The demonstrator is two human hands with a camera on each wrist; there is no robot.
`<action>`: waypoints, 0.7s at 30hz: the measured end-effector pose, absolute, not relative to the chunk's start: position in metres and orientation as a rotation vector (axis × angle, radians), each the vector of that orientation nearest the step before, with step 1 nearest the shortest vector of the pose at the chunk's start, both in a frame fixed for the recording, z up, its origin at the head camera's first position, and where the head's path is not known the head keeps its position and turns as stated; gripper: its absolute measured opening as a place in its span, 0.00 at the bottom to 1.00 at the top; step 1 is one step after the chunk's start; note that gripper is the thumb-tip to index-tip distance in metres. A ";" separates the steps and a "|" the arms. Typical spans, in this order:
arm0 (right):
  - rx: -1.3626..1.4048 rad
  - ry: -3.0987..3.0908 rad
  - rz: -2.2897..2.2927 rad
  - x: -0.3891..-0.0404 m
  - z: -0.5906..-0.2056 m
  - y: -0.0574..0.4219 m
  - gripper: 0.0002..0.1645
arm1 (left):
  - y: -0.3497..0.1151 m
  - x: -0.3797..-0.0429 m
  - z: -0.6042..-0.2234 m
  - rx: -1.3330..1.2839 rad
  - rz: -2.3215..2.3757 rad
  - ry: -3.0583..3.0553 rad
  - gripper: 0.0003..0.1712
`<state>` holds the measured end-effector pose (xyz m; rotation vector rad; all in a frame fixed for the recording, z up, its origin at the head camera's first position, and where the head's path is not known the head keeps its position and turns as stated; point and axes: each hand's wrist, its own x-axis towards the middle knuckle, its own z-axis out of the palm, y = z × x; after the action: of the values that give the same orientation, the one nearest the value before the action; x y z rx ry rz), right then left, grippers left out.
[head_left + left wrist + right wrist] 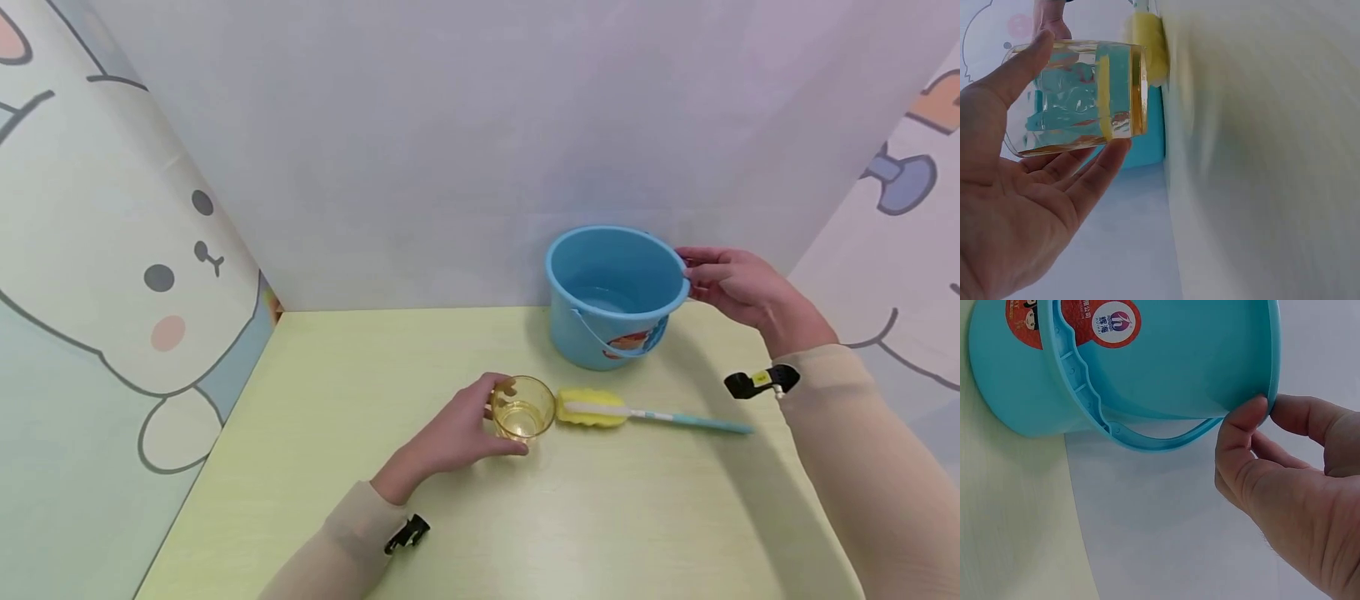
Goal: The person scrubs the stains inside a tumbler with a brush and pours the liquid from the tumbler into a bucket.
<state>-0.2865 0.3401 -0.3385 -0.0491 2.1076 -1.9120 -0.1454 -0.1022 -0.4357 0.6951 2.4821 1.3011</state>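
Observation:
My left hand [468,425] grips a clear amber-tinted drinking glass [522,408], thumb on one side and fingers on the other. In the left wrist view the glass [1082,97] appears slightly off the table, its thick base towards the tabletop. Inside it there seems to be some clear liquid. At the right, my right hand [738,287] pinches the rim of a light blue plastic bucket [592,333] between thumb and fingers, as the right wrist view shows at the rim [1274,362]. The bucket stands upright, its handle [1160,444] hanging down the front.
A yellow sponge brush [592,408] with a white and teal handle [705,422] lies in front of the bucket, just right of the glass. The pale yellow table [360,358] meets a plain wall [390,167] behind. Cartoon-printed panels [82,233] flank both sides.

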 end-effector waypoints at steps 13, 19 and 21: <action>-0.012 2.129 -1.917 -0.282 -0.339 0.337 0.39 | -0.128 -0.179 -0.405 0.617 1.360 2.597 0.52; -0.001 2.137 -1.909 -0.281 -0.339 0.335 0.39 | -0.134 -0.195 -0.389 0.608 1.326 2.658 0.53; 0.001 2.147 -1.901 -0.281 -0.340 0.334 0.39 | -0.135 -0.202 -0.383 0.607 1.312 2.683 0.53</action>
<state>-0.2810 0.3343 -0.3396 0.0006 2.1469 -1.9006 -0.2016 -0.1351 -0.3832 0.6068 2.6830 1.3117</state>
